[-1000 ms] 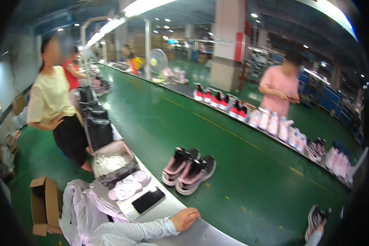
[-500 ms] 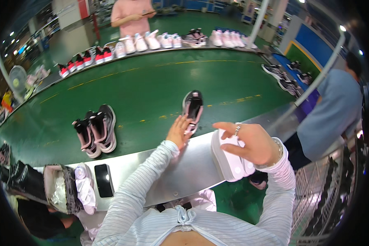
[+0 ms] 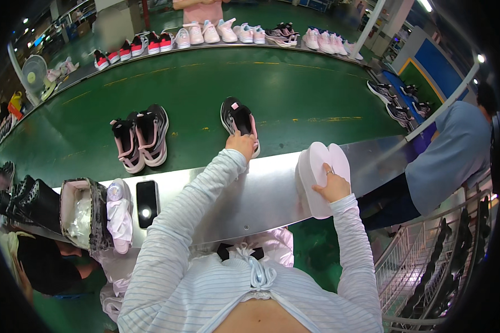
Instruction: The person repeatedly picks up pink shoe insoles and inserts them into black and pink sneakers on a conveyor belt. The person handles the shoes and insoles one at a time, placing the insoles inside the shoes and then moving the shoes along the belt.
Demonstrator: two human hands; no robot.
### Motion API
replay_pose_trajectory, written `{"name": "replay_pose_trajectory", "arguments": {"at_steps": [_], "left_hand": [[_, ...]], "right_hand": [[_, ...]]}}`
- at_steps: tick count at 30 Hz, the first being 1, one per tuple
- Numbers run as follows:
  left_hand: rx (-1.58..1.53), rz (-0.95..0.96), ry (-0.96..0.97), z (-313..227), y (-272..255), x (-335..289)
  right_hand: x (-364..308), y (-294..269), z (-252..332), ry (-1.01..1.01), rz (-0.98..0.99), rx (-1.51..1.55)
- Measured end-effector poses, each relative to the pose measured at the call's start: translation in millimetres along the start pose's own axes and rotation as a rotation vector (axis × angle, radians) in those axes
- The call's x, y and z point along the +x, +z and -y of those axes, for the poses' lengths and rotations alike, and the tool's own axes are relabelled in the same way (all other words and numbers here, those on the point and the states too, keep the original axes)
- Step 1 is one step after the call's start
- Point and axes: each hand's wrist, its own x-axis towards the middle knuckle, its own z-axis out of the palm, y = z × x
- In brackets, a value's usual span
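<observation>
A black sneaker with pink trim (image 3: pixel 238 114) lies on the green conveyor belt, its heel toward me. My left hand (image 3: pixel 242 145) is closed on the heel end of that sneaker. Two thick stacks of pale pinkish-white insoles (image 3: pixel 315 161) stand side by side on the metal ledge to the right. Over the near end of these stacks lies my right hand (image 3: pixel 334 186), thumb and fingers closed on the top insole. Left of the single sneaker, a pair of matching black and pink sneakers (image 3: pixel 143 139) rests on the belt.
On the metal ledge (image 3: pixel 233 205) lie a phone (image 3: pixel 146 204), a shoe wrapped in white (image 3: pixel 119 216) and a box with clear plastic inside (image 3: pixel 76 213). Shoes line the far edge. A co-worker in blue (image 3: pixel 450 139) stands at right, near a wire rack (image 3: pixel 411 272).
My left hand has closed on the sneaker's heel, and the sneaker now points more to the left. My right hand has come down onto the insoles. The whole view has shifted.
</observation>
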Motion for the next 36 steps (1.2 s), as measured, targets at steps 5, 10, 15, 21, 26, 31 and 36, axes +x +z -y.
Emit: {"name": "replay_pose_trajectory", "arguments": {"at_steps": [5,10,15,21,26,31,36], "left_hand": [[-0.561,-0.186,-0.051,33.5,-14.2,-14.1],[-0.714,-0.358,-0.307,64.0,31.4,21.8],[-0.657,-0.471,-0.309,70.4,30.8,52.9],[-0.457,-0.245,-0.301,93.0,13.4,51.7],[-0.516,-0.141,-0.208,97.6,16.9,35.6],[-0.702,-0.215,-0.170,108.5,33.1,26.4],[-0.739,-0.229,-0.196,110.4,26.4,20.8]], "right_hand": [[-6.0,-20.2,3.1,0.156,-0.068,0.011],[12.0,-49.0,44.3,-0.371,-0.251,0.349],[59.0,-66.2,126.4,-0.507,-0.174,-0.004],[119.7,-40.7,198.6,-0.485,0.000,-0.209],[152.8,-4.7,236.5,-0.337,0.067,0.014],[168.6,-11.2,244.3,-0.159,0.126,0.160],[155.9,-38.1,248.2,-0.207,0.194,0.096]]}}
